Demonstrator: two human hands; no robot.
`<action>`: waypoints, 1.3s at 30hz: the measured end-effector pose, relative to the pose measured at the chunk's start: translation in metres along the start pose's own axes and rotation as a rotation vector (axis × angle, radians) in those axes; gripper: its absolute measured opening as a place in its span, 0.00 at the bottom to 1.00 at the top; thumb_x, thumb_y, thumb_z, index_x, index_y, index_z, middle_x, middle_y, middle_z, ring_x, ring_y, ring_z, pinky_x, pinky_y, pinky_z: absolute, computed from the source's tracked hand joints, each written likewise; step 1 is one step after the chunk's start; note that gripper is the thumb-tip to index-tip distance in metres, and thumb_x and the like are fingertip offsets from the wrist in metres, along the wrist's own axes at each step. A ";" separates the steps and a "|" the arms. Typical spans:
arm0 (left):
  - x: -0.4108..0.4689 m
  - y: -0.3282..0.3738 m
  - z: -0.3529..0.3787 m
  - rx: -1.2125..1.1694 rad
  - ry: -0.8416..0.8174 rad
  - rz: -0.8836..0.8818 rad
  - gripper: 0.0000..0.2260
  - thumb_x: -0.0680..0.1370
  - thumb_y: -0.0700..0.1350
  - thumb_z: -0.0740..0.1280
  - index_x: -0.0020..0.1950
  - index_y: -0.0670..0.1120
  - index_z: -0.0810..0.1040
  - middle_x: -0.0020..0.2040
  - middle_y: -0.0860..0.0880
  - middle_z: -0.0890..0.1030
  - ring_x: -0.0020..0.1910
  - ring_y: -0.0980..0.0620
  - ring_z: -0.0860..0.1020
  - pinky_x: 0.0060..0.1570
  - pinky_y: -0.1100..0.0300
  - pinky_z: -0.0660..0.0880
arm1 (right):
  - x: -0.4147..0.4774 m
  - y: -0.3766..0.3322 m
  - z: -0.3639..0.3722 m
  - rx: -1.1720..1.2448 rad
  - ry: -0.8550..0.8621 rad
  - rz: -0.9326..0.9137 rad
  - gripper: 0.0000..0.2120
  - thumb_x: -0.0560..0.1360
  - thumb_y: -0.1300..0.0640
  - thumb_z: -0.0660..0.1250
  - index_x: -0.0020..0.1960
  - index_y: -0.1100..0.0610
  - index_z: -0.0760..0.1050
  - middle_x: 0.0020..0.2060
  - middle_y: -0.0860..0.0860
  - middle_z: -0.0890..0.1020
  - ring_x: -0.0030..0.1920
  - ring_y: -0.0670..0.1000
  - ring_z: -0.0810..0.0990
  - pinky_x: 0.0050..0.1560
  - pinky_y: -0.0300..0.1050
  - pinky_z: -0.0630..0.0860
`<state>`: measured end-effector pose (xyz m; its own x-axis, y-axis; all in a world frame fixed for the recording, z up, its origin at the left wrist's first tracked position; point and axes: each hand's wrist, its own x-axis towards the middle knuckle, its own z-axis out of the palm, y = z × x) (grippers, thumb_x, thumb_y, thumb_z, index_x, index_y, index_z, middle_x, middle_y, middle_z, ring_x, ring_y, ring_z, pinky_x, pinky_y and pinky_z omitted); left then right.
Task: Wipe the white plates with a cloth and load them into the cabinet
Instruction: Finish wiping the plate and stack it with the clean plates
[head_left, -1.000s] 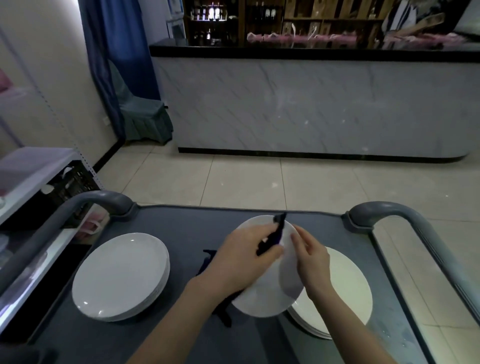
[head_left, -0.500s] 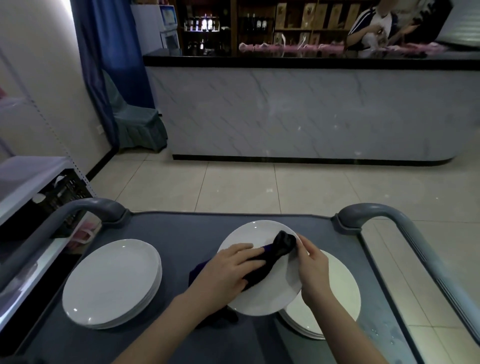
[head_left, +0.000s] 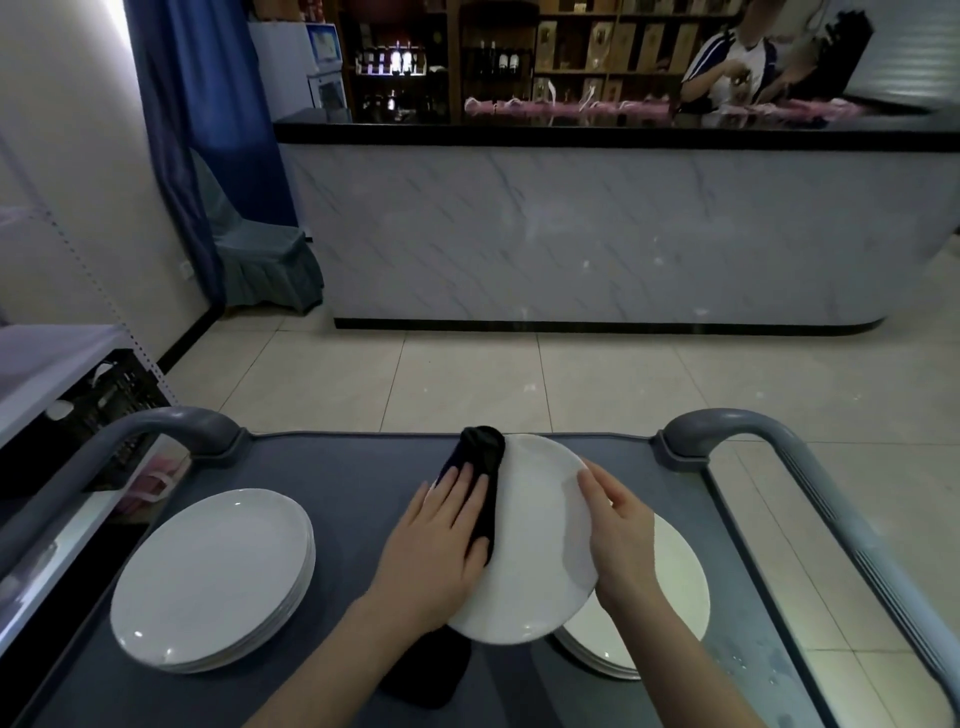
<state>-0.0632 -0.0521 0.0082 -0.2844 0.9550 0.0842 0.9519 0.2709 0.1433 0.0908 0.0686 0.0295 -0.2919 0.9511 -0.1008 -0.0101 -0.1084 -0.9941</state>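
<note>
Left hand (head_left: 441, 540) flat, fingers straight, pressing the dark cloth (head_left: 483, 467) across the plate (head_left: 540, 545), held just above the right stack (head_left: 680, 571) on the cart (head_left: 337, 467); right hand (head_left: 618, 535) grips its rim. Push too hard and that one-sided hold may slip, cracking plate against stack

The raised plate (head_left: 540, 545) covers part of the stack of plates (head_left: 680, 587) at lower right, so their count cannot be told. The left hand (head_left: 441, 540) hides the middle of the dark cloth (head_left: 483, 452). The thumb of the right hand (head_left: 618, 530) is out of sight under the rim. Both forearms run off the bottom edge. At upper right, a person (head_left: 727, 67) behind the counter is cut off by the top edge, hands blurred. The bottles (head_left: 395, 60) at upper centre are too small to read.
</note>
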 end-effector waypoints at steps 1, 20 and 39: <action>-0.007 0.002 0.000 -0.017 -0.005 -0.010 0.28 0.82 0.53 0.49 0.81 0.51 0.42 0.80 0.54 0.41 0.79 0.55 0.39 0.74 0.57 0.29 | 0.001 -0.003 -0.001 0.011 0.030 -0.014 0.09 0.79 0.53 0.65 0.51 0.44 0.84 0.47 0.40 0.86 0.49 0.42 0.83 0.49 0.41 0.77; 0.019 0.021 0.005 -0.267 0.023 -0.018 0.27 0.83 0.55 0.48 0.79 0.59 0.38 0.80 0.55 0.37 0.77 0.59 0.34 0.77 0.50 0.36 | -0.019 -0.004 0.022 0.000 0.100 -0.022 0.14 0.80 0.54 0.64 0.43 0.40 0.83 0.42 0.38 0.85 0.44 0.40 0.83 0.47 0.44 0.78; -0.006 0.048 -0.005 -0.395 0.030 0.259 0.25 0.83 0.47 0.50 0.80 0.50 0.50 0.80 0.58 0.46 0.77 0.64 0.42 0.76 0.62 0.41 | -0.018 -0.006 0.023 0.068 0.123 0.039 0.10 0.80 0.54 0.64 0.46 0.45 0.83 0.45 0.44 0.87 0.48 0.45 0.84 0.52 0.45 0.78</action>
<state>-0.0161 -0.0452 0.0193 -0.0515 0.9796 0.1941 0.8774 -0.0484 0.4774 0.0740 0.0457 0.0377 -0.1742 0.9735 -0.1480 -0.0669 -0.1616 -0.9846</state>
